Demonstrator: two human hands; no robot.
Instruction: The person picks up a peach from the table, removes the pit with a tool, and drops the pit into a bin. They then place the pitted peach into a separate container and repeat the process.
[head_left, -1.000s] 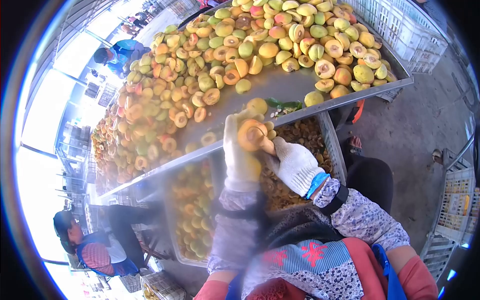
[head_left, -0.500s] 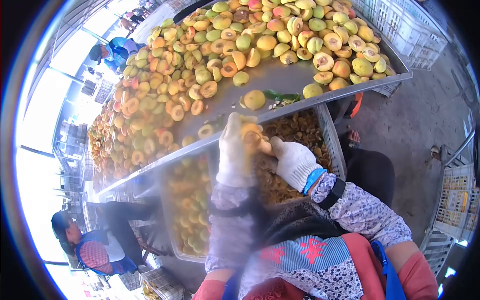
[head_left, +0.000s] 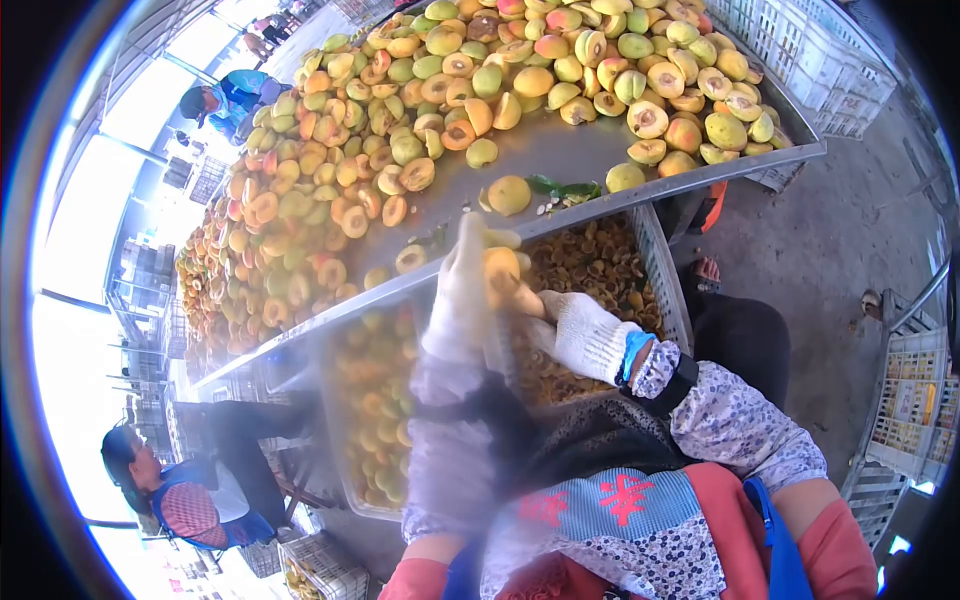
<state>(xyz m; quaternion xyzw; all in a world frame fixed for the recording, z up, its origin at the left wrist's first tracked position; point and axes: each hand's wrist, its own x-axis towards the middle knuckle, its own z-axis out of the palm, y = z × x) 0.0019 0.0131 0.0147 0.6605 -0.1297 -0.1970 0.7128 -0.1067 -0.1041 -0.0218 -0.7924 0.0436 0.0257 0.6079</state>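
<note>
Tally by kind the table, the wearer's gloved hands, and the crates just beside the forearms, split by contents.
Metal table: 1
Gloved hands (left, right): 2
Crate of fruit: 1
Crate of brown pieces: 1
Total: 5

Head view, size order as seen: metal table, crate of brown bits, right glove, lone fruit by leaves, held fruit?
1. Metal table
2. Crate of brown bits
3. Right glove
4. Lone fruit, held fruit: unsure, held one partly covered
</note>
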